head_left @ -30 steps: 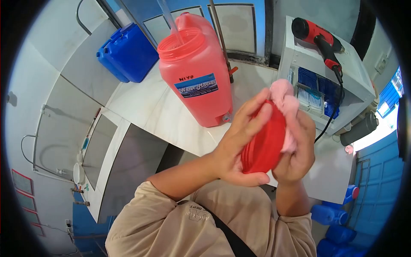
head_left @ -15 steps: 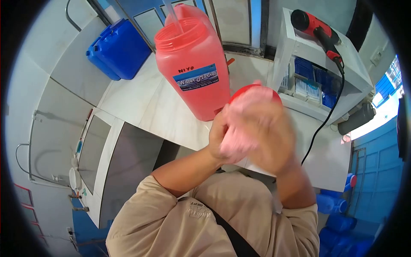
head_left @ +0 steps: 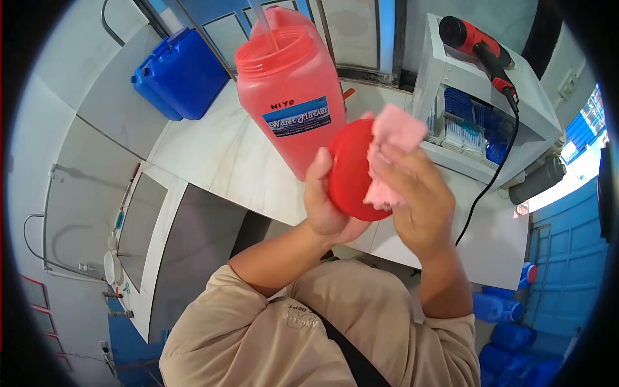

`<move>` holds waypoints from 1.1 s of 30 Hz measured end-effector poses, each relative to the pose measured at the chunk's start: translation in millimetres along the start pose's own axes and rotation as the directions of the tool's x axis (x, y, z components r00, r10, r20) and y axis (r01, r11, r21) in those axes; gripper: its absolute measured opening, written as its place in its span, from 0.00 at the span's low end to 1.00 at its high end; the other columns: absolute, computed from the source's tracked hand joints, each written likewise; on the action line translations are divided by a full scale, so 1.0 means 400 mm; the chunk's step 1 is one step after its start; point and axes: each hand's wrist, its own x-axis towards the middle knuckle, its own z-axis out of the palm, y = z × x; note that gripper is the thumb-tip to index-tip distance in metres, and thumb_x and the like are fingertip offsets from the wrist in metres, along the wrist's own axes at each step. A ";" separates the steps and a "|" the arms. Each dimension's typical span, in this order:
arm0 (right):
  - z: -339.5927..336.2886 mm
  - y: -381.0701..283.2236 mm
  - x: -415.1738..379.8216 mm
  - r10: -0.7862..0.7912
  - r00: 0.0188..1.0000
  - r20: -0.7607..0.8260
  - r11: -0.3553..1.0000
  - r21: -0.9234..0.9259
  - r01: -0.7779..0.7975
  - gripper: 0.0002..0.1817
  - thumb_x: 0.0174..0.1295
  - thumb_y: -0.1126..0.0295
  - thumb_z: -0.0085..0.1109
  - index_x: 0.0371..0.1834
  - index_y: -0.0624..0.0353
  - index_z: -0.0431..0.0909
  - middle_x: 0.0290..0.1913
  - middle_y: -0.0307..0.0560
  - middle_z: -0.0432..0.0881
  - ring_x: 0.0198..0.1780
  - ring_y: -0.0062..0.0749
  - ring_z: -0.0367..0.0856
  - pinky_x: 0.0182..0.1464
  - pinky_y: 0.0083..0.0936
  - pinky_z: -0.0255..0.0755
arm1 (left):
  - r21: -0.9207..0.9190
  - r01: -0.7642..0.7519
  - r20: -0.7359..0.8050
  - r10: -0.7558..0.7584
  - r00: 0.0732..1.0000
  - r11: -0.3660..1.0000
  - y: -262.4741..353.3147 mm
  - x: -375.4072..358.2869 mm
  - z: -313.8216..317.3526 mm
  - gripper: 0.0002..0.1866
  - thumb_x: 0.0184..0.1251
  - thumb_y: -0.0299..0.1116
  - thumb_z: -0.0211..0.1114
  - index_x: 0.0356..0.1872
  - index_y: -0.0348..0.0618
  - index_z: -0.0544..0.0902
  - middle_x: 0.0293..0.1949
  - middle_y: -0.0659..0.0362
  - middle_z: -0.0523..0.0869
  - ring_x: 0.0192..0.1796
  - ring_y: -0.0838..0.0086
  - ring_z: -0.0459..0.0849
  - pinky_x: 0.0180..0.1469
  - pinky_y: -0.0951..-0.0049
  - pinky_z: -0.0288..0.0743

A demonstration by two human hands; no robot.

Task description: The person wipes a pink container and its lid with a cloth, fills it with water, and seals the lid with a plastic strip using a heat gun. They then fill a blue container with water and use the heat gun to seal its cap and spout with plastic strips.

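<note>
My left hand (head_left: pixel 324 209) grips a round red lid (head_left: pixel 350 171) by its left and lower edge, with the thumb on the near rim. A pink cloth (head_left: pixel 394 132) is held in my right hand (head_left: pixel 419 200), pressed against the lid's right side. Just beyond my hands stands a pinkish-red water jug (head_left: pixel 290 90), upright and uncapped, with a blue "Water Market" label. A clear tube (head_left: pixel 263 22) reaches into its mouth from above.
A blue jug (head_left: pixel 177 77) stands at the counter's back left. On the right, a white shelf unit (head_left: pixel 548 119) holds small boxes, with a red and black heat gun (head_left: pixel 477 42) on top. Its black cord (head_left: pixel 480 193) hangs down across the white counter (head_left: pixel 213 155).
The cloth has moved off the lid's middle to its right side, uncovering the red face. My right hand has shifted right, and the lid has turned and come lower left.
</note>
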 end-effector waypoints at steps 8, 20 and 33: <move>-0.038 -0.009 0.022 0.091 0.996 0.006 0.995 -0.035 -0.091 0.21 0.52 0.77 0.64 0.52 0.58 0.88 0.51 0.44 0.87 0.49 0.39 0.86 0.50 0.32 0.82 | -0.001 0.056 -0.006 -0.056 0.998 0.998 -0.027 -0.006 -0.003 0.42 0.75 0.67 0.44 0.80 0.49 0.58 0.76 0.51 0.68 0.77 0.56 0.68 0.76 0.50 0.66; -0.061 0.082 -0.039 0.306 0.949 0.073 0.951 0.009 -0.308 0.22 0.55 0.83 0.61 0.55 0.58 0.84 0.53 0.47 0.85 0.50 0.40 0.87 0.53 0.31 0.82 | 0.112 0.136 -0.030 -0.134 0.991 0.984 -0.056 -0.009 -0.067 0.45 0.74 0.69 0.50 0.81 0.49 0.56 0.75 0.55 0.67 0.77 0.59 0.67 0.76 0.53 0.64; 0.303 0.508 0.050 0.441 0.833 0.334 0.886 -0.313 -0.343 0.28 0.59 0.80 0.63 0.66 0.58 0.76 0.49 0.51 0.82 0.46 0.44 0.88 0.50 0.34 0.82 | 0.644 0.206 -0.159 -0.135 0.978 0.736 -0.304 -0.021 -0.521 0.50 0.71 0.41 0.72 0.76 0.44 0.40 0.71 0.46 0.66 0.70 0.63 0.69 0.71 0.60 0.69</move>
